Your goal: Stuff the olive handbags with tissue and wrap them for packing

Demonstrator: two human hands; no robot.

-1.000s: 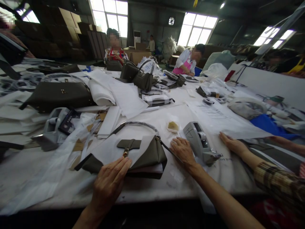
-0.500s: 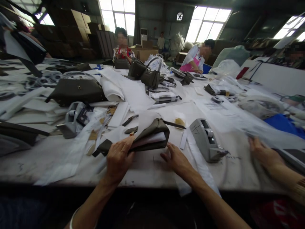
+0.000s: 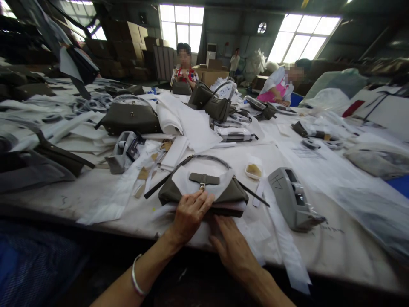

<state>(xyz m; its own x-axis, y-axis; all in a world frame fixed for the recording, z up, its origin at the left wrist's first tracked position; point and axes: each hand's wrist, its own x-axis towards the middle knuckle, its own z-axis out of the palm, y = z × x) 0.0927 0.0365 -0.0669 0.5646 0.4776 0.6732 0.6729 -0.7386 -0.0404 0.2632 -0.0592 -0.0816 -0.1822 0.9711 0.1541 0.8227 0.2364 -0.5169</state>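
Observation:
A dark olive handbag (image 3: pixel 230 196) lies on the table in front of me, with white wrapping sheet over its front and a small strap with a gold-coloured clasp (image 3: pixel 202 186) on top. Its handle arches behind it, and loose straps stretch out at both sides. My left hand (image 3: pixel 191 212) grips the bag's near side, fingers bent just below the clasp. Under the near edge, my right hand (image 3: pixel 231 241) has its fingers stretched toward the bag; their tips are partly hidden beneath it. A grey tape dispenser (image 3: pixel 289 198) stands right of the bag.
A second tape dispenser (image 3: pixel 120 153) stands to the left, near another olive handbag (image 3: pixel 129 119). White paper sheets (image 3: pixel 194 128) lie behind my bag. A small dish (image 3: pixel 253 170) sits beyond its right side. Two co-workers (image 3: pixel 184 70) (image 3: pixel 277 85) are across the table.
The handbag has turned from its side so its clasp and handle now show. My left hand has shifted onto its near side. The other person's hand at the right has left the view.

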